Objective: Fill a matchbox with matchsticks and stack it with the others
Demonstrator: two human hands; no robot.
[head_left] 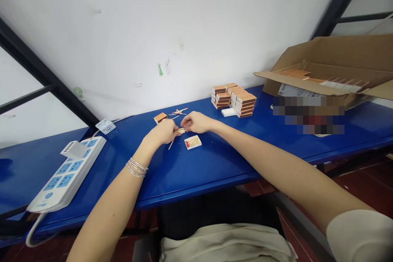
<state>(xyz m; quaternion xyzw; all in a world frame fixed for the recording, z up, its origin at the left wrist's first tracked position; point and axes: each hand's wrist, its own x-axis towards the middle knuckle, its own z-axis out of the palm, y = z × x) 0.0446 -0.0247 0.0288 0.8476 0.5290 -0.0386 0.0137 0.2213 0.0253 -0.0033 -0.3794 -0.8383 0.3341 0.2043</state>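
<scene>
My left hand (166, 131) is closed around a small bundle of matches (181, 130), their ends sticking out to the right. Close by on the right, my right hand (196, 123) has its fingers curled down at the bundle's end; what is between its fingertips, if anything, is hidden. Just below the hands sits a white matchbox tray (193, 142) with red-tipped matches lying in it. A loose match (171, 145) rests on the table under my left hand. Behind that hand is an orange-brown matchbox (160, 118), partly covered.
Several loose matches (179, 111) lie crossed near the wall. Stacked matchboxes (242, 98) stand at the back right, a white tray (229, 112) before them. An open cardboard box (337, 61) occupies the right end. On the left lies a power strip (69, 172) with a plugged-in adapter.
</scene>
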